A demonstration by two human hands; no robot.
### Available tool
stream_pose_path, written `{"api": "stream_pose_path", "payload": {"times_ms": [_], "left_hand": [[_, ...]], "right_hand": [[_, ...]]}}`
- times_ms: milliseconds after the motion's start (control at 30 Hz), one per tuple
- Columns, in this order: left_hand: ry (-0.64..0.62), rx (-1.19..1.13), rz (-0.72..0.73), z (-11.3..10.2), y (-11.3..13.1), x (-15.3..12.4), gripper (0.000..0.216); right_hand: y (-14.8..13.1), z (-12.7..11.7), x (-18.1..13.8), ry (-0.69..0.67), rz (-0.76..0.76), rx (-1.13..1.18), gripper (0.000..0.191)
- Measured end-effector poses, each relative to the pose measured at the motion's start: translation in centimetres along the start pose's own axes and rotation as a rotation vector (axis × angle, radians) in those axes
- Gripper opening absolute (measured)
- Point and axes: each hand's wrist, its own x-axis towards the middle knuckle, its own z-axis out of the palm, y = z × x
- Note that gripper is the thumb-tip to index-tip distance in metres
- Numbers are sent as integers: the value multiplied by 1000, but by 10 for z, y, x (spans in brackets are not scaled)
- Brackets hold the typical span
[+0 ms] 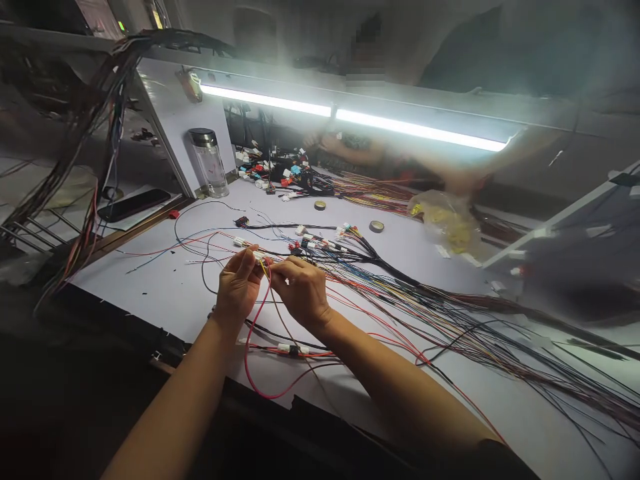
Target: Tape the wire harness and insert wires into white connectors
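Between the thumb and fingers of my left hand point(238, 285) is a small white wire connector point(259, 256). Close against it, my right hand point(304, 288) pinches a wire at the connector, its fingertips partly hiding the spot. A thick red wire point(247, 360) loops down from there toward the table edge, with a yellow and a brown wire beside it. Just beyond my hands lies another white connector point(240, 241). Below my right wrist, a white connector with black tape point(293, 349) rests on the white tabletop point(165, 293).
A wire harness point(400, 273) spreads across the table to the right. Behind lie a pile of connectors point(287, 175), two tape rolls point(376, 227) and a plastic bag point(445, 223). A glass bottle point(210, 163) and a phone point(134, 205) stand left. Another person's arm point(355, 148) shows beyond.
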Motion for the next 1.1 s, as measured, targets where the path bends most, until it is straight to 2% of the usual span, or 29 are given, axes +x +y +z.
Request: {"api": "stream_pose_path", "payload": {"times_ms": [133, 333, 533, 867, 967, 1100], "left_hand": [[2, -2, -8, -2, -1, 1, 28], [22, -4, -3, -4, -2, 3, 27], [40, 10, -40, 2, 1, -1, 26], [82, 38, -37, -2, -1, 1, 30], [83, 42, -39, -1, 1, -1, 27], [57, 5, -42, 1, 3, -2, 24]], "right_hand": [[1, 0, 0, 7, -17, -34, 18], [2, 0, 2, 28, -107, -151, 29], [3, 2, 4, -23, -32, -54, 19], [-7, 6, 8, -17, -11, -151, 24], [-7, 9, 7, -9, 13, -78, 20], [-6, 9, 6, -24, 155, 170, 13]]}}
